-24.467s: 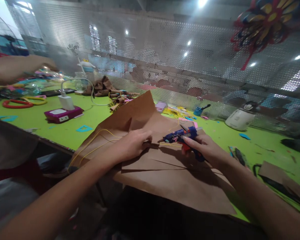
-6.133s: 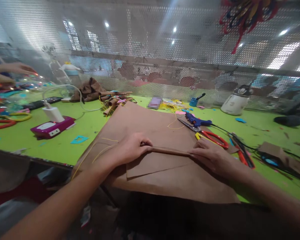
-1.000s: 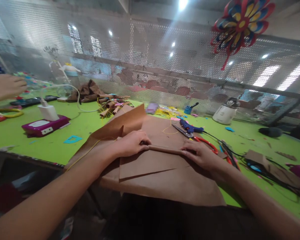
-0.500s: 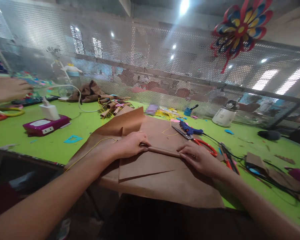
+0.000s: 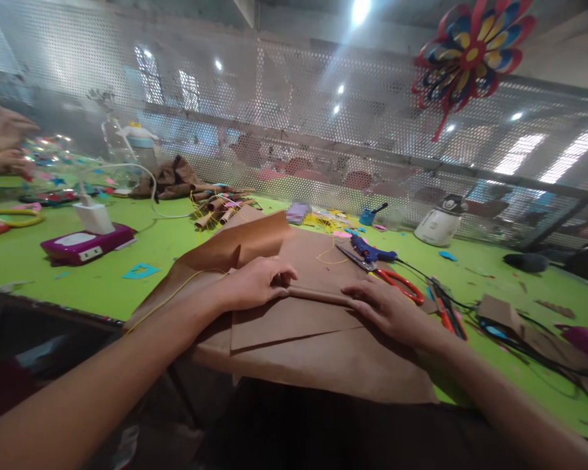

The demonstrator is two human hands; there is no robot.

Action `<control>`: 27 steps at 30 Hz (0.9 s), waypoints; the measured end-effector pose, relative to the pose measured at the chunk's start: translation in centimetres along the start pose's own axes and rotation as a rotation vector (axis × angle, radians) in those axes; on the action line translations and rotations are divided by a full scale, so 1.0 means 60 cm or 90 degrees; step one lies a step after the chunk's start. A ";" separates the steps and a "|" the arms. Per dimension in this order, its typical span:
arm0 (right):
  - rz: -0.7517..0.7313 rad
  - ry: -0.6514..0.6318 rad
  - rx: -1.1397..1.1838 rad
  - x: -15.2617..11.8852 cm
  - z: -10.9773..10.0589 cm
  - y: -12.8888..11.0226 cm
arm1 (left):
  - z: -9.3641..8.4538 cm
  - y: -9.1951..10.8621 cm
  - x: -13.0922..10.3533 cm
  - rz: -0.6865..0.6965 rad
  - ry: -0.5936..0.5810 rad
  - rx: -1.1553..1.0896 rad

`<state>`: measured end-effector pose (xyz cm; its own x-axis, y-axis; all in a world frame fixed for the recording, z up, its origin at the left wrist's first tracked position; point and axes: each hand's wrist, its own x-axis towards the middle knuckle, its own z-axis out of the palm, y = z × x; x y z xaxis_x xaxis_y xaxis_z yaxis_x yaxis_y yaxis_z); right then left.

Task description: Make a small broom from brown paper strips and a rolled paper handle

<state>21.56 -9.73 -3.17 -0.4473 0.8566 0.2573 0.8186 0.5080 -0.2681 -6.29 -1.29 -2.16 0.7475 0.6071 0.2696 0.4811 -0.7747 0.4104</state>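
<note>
A narrow brown paper roll (image 5: 318,295) lies across brown paper sheets (image 5: 284,323) at the table's front edge. My left hand (image 5: 259,282) is closed on the roll's left end, with its thumb below and curled fingers above. At the right end, my right hand (image 5: 379,303) grips the roll between thumb and fingers. A yellow string (image 5: 176,294) runs over the paper beside my left wrist. Orange-handled scissors (image 5: 399,285) and a blue glue gun (image 5: 372,251) lie just beyond my right hand.
On the green table (image 5: 176,251) are a purple power strip (image 5: 85,245) with a white plug, a pile of brown paper rolls (image 5: 220,209), a white bottle (image 5: 438,225) and black cables at right. Another person's hands (image 5: 2,140) are at far left.
The fingers of my left hand have lifted slightly off the roll, and my right fingers have shifted a little left. The other person's hands have moved at the left edge.
</note>
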 end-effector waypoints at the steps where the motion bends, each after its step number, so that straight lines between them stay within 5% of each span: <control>1: -0.013 0.006 -0.002 0.001 0.002 0.001 | 0.001 -0.001 0.000 -0.005 0.004 -0.008; 7: -0.030 0.040 -0.004 0.005 0.010 0.014 | 0.002 -0.003 -0.003 0.010 0.000 0.040; 27: 0.039 -0.026 -0.007 0.018 0.006 0.022 | -0.001 0.004 0.000 -0.009 -0.034 0.113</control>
<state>22.04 -8.08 -3.60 -0.4106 0.8891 0.2023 0.8485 0.4538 -0.2723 -6.18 -1.43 -2.00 0.7612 0.6117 0.2155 0.5617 -0.7879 0.2524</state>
